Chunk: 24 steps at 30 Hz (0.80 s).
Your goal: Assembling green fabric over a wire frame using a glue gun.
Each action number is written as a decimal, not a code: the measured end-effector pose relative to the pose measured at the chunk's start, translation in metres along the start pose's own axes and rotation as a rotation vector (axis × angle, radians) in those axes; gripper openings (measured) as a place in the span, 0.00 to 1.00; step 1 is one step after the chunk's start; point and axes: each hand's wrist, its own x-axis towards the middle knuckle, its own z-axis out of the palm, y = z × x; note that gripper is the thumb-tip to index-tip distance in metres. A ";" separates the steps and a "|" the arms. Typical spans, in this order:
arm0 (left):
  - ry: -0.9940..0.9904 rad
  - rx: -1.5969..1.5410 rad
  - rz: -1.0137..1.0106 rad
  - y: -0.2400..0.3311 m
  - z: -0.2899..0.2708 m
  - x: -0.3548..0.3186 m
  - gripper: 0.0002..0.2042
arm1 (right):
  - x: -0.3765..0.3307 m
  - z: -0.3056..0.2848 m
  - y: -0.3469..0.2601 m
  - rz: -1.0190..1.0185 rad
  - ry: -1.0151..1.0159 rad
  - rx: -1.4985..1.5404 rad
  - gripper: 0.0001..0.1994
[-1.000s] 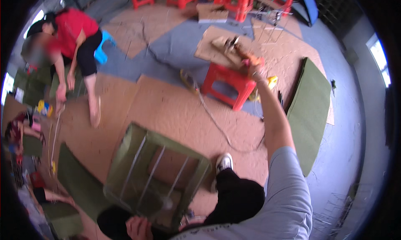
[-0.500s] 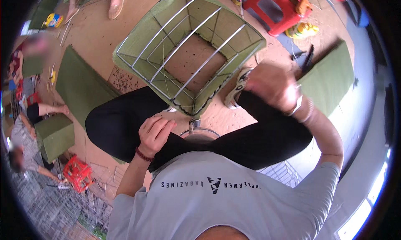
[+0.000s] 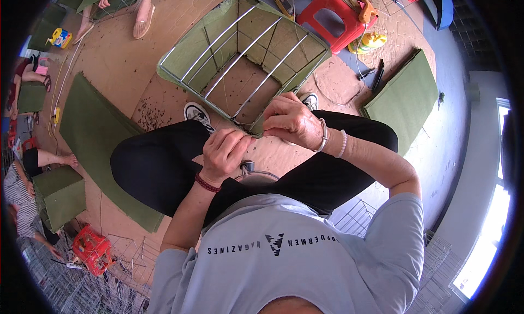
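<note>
In front of my legs, a wire frame (image 3: 256, 55) covered in green fabric (image 3: 191, 54) stands tilted, its open side crossed by metal bars. Both of my hands are at its near corner. My left hand (image 3: 222, 153), with a dark red bead bracelet, has its fingers pinched together just below that corner. My right hand (image 3: 293, 122), wearing a white band and a pale bead bracelet, is closed against the frame's near right edge. Whatever is between the fingertips of either hand is too small or hidden to make out.
Green fabric sheets lie at the left (image 3: 101, 150) and right (image 3: 406, 98). A red stool (image 3: 333, 22) and a yellow package (image 3: 368, 42) are at the far right. Co-workers sit at the left near a red basket (image 3: 93, 249) and stacked wire panels (image 3: 71, 292).
My right hand has swung in from the right to the frame's near corner. My left hand has moved up and right to meet it. The frame has shifted slightly.
</note>
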 end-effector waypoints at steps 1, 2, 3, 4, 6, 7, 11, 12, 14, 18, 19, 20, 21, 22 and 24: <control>0.002 -0.015 0.010 0.000 0.000 0.000 0.10 | -0.001 0.001 0.000 0.006 0.053 0.025 0.08; 0.004 -0.015 0.013 0.001 0.000 -0.001 0.10 | -0.002 0.002 -0.002 0.005 0.054 0.022 0.08; -0.003 -0.010 0.040 0.003 0.000 -0.003 0.09 | -0.004 0.003 -0.005 0.037 0.076 0.026 0.08; -0.010 -0.006 0.068 0.004 0.001 -0.004 0.09 | -0.006 0.003 -0.006 0.068 0.098 0.030 0.07; -0.008 0.019 0.094 0.004 0.002 -0.006 0.09 | -0.004 0.005 -0.006 0.059 0.117 0.004 0.07; -0.010 0.046 0.118 0.004 0.002 -0.006 0.09 | -0.002 0.005 -0.006 0.049 0.137 -0.017 0.07; 0.006 0.112 0.167 0.002 0.006 -0.003 0.10 | 0.001 0.007 -0.006 0.059 0.157 -0.017 0.06; 0.001 0.120 0.173 0.002 0.009 -0.005 0.10 | 0.003 0.007 -0.006 0.062 0.156 -0.017 0.06; -0.001 0.128 0.183 0.002 0.010 -0.005 0.10 | 0.004 0.007 -0.007 0.063 0.156 -0.021 0.05; -0.039 0.137 0.132 0.006 0.013 -0.004 0.09 | 0.010 0.007 -0.005 0.104 0.099 -0.015 0.05; -0.018 0.142 0.101 0.007 0.015 -0.003 0.09 | 0.013 0.007 -0.004 0.127 0.073 -0.012 0.05; -0.016 0.141 0.107 0.008 0.016 -0.003 0.09 | 0.017 0.006 -0.002 0.127 0.077 -0.016 0.05; 0.000 0.136 0.086 0.008 0.017 -0.002 0.09 | 0.022 0.004 0.000 0.039 0.040 -0.061 0.05; 0.016 0.130 0.066 0.009 0.019 -0.001 0.08 | 0.024 0.001 0.002 -0.048 0.002 -0.107 0.04; 0.022 0.129 0.064 0.010 0.019 0.002 0.08 | 0.023 -0.001 0.004 -0.050 -0.019 -0.083 0.05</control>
